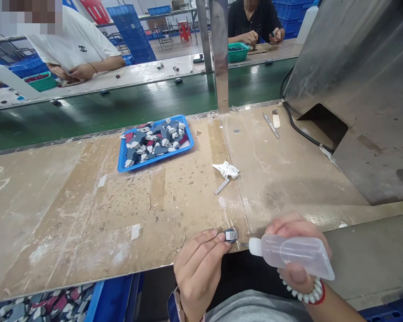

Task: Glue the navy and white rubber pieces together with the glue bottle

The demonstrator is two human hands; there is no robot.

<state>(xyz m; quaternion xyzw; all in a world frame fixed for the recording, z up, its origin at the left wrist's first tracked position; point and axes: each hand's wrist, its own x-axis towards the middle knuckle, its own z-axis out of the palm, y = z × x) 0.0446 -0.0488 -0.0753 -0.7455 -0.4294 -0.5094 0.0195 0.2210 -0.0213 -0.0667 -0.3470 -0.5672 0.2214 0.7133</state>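
Observation:
At the table's front edge my left hand (201, 264) pinches a small dark blue and grey plastic part (231, 235) between its fingertips. In my right hand (298, 228) lies a translucent squeeze bottle (292, 252), tilted on its side with its white cap toward the left. A thin needle tip from the bottle reaches close to the part; I cannot tell whether it touches. Beyond my hands, a crumpled white tissue (226, 169) and a flat metal strip (221, 186) rest on the table. A blue tray (121, 157) piled with grey, white and dark red parts stands farther back.
A knife-like tool (271, 126) lies near a metal housing (366, 112) with a black cable. A metal post (220, 67) rises at the table's back, before a green conveyor belt (147, 100). Two people work across it. A blue crate (97, 302) sits below, left.

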